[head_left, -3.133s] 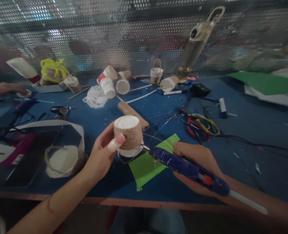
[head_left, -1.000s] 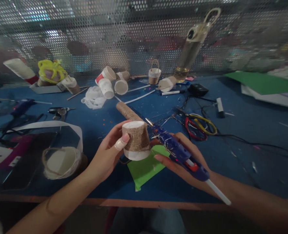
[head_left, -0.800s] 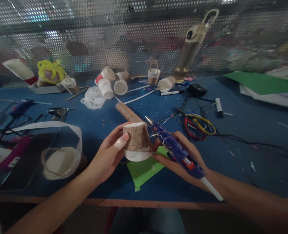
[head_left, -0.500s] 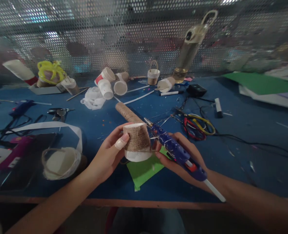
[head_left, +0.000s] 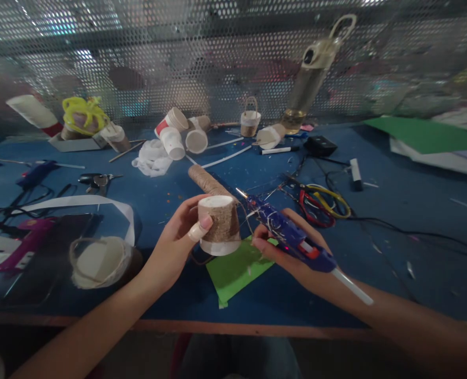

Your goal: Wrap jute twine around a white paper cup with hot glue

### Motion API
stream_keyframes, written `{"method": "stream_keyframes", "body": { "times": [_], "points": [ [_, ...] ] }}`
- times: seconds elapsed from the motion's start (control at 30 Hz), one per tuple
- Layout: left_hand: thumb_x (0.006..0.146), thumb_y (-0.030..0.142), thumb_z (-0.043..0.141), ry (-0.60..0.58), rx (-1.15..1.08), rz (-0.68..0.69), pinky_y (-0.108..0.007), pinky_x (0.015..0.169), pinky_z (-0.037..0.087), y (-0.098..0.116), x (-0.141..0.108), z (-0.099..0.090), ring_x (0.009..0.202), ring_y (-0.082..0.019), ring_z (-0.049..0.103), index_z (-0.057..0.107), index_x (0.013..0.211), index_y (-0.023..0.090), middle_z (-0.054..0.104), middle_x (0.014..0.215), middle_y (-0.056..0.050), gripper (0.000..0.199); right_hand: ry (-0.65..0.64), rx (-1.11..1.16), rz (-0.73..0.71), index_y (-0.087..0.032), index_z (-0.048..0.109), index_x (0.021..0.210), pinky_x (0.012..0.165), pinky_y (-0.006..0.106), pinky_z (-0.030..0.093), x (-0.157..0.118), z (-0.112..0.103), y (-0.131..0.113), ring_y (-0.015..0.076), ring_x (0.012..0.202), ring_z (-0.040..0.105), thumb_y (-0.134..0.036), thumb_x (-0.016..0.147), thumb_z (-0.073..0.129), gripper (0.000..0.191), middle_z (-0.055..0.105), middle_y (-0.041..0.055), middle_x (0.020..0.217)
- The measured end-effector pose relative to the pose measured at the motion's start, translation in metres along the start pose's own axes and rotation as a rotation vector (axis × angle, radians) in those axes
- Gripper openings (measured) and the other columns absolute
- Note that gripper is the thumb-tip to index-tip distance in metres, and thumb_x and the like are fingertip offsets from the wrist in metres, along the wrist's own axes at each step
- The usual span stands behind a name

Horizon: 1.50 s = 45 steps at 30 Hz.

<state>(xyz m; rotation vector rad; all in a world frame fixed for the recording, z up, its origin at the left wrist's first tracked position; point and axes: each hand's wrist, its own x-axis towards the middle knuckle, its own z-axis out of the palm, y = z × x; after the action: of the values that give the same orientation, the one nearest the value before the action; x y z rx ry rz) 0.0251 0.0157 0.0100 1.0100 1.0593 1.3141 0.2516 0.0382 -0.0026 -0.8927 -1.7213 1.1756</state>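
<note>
A small paper cup (head_left: 222, 223) wrapped in brown twine, with a white band at its lower end, sits in my left hand (head_left: 178, 245). The thumb presses its side and the fingers curl behind it. My right hand (head_left: 292, 250) is closed on a blue glue gun (head_left: 286, 229) with a white glue stick out of its back. Its metal tip points up and left, just right of the cup and apart from it. A strand of twine (head_left: 247, 217) runs between the cup and my right fingers. Behind the cup lies a roll of twine (head_left: 207, 180).
Green paper (head_left: 237, 271) lies under my hands. Scissors (head_left: 322, 202) and cables lie to the right. A basket-like cup (head_left: 101, 262) and a purple glue gun (head_left: 20, 245) are at left. White cups (head_left: 172, 142) and a bottle (head_left: 310, 79) stand behind.
The cup has turned and shifted slightly up and left in my left hand. My right hand and the glue gun have moved a little away from it, and the twine strand shows more.
</note>
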Motion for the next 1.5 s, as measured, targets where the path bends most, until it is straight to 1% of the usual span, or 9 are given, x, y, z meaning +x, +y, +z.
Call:
{"method": "stream_keyframes", "body": {
  "times": [0.13, 0.23, 0.37, 0.47, 0.57, 0.73, 1.03, 1.23, 1.5],
  "points": [
    [0.086, 0.036, 0.071, 0.02, 0.025, 0.022, -0.033, 0.098, 0.046, 0.0, 0.001, 0.0, 0.12, -0.025, 0.06, 0.065, 0.117, 0.027, 0.07, 0.124, -0.005, 0.033, 0.092, -0.111, -0.058, -0.027, 0.061, 0.088, 0.058, 0.025, 0.055, 0.0, -0.001, -0.004, 0.0126, 0.068, 0.066, -0.022, 0.087, 0.072, 0.012, 0.069, -0.0036, 0.083],
    [0.086, 0.035, 0.071, 0.018, 0.033, 0.043, -0.032, 0.099, 0.045, -0.002, 0.002, -0.001, 0.119, -0.023, 0.06, 0.064, 0.117, 0.028, 0.07, 0.122, -0.003, 0.032, 0.157, -0.18, -0.121, -0.028, 0.063, 0.088, 0.06, 0.027, 0.057, -0.002, -0.002, -0.007, 0.0142, 0.069, 0.068, -0.02, 0.086, 0.072, 0.013, 0.071, -0.0029, 0.084],
    [0.087, 0.034, 0.071, 0.013, 0.067, 0.056, -0.031, 0.098, 0.045, -0.003, 0.002, -0.002, 0.12, -0.022, 0.059, 0.063, 0.119, 0.028, 0.069, 0.124, -0.003, 0.034, 0.174, -0.182, -0.232, -0.029, 0.062, 0.09, 0.061, 0.028, 0.059, -0.003, -0.002, -0.007, 0.0155, 0.069, 0.07, -0.016, 0.082, 0.076, 0.02, 0.072, -0.0048, 0.083],
    [0.086, 0.036, 0.071, 0.015, 0.073, 0.044, -0.031, 0.098, 0.045, -0.003, 0.002, -0.002, 0.119, -0.022, 0.059, 0.063, 0.118, 0.028, 0.069, 0.123, -0.002, 0.034, 0.16, -0.19, -0.275, -0.029, 0.061, 0.091, 0.057, 0.026, 0.057, -0.003, -0.003, -0.007, 0.015, 0.067, 0.07, -0.015, 0.081, 0.076, 0.023, 0.073, -0.0055, 0.083],
    [0.087, 0.037, 0.07, 0.004, 0.07, 0.019, -0.031, 0.098, 0.045, -0.002, 0.001, -0.002, 0.118, -0.022, 0.06, 0.064, 0.119, 0.029, 0.069, 0.124, -0.002, 0.033, 0.168, -0.245, -0.259, -0.028, 0.063, 0.09, 0.057, 0.025, 0.057, -0.001, -0.003, -0.008, 0.014, 0.067, 0.069, -0.015, 0.083, 0.075, 0.019, 0.073, -0.0046, 0.082],
    [0.086, 0.04, 0.07, 0.002, 0.031, -0.034, -0.031, 0.098, 0.044, -0.003, 0.0, -0.003, 0.119, -0.022, 0.059, 0.064, 0.12, 0.03, 0.067, 0.125, -0.002, 0.036, 0.165, -0.257, -0.223, -0.026, 0.065, 0.09, 0.062, 0.025, 0.057, 0.0, -0.004, -0.007, 0.0153, 0.075, 0.071, -0.018, 0.083, 0.075, 0.014, 0.072, -0.0027, 0.084],
    [0.086, 0.041, 0.071, -0.052, 0.023, -0.077, -0.028, 0.094, 0.043, 0.0, 0.0, -0.002, 0.119, -0.021, 0.057, 0.065, 0.118, 0.029, 0.068, 0.123, -0.001, 0.035, 0.171, -0.276, -0.162, -0.026, 0.065, 0.086, 0.059, 0.021, 0.054, 0.001, -0.004, -0.008, 0.0125, 0.071, 0.068, -0.02, 0.083, 0.076, 0.013, 0.071, -0.0035, 0.08],
    [0.086, 0.041, 0.071, -0.089, 0.003, -0.081, -0.028, 0.09, 0.045, -0.001, -0.002, -0.004, 0.114, -0.02, 0.059, 0.067, 0.116, 0.031, 0.068, 0.12, 0.0, 0.032, 0.126, -0.228, -0.096, -0.026, 0.063, 0.086, 0.059, 0.02, 0.053, 0.0, -0.005, -0.01, 0.0109, 0.069, 0.066, -0.02, 0.084, 0.075, 0.013, 0.068, -0.004, 0.08],
    [0.086, 0.041, 0.07, -0.118, -0.016, -0.084, -0.031, 0.096, 0.044, -0.001, -0.003, 0.0, 0.117, -0.022, 0.058, 0.067, 0.117, 0.029, 0.068, 0.123, -0.002, 0.033, 0.143, -0.267, -0.116, -0.026, 0.061, 0.085, 0.057, 0.024, 0.053, -0.003, -0.005, -0.005, 0.0139, 0.07, 0.066, -0.022, 0.083, 0.075, 0.015, 0.068, -0.0031, 0.079]
  ]
}}
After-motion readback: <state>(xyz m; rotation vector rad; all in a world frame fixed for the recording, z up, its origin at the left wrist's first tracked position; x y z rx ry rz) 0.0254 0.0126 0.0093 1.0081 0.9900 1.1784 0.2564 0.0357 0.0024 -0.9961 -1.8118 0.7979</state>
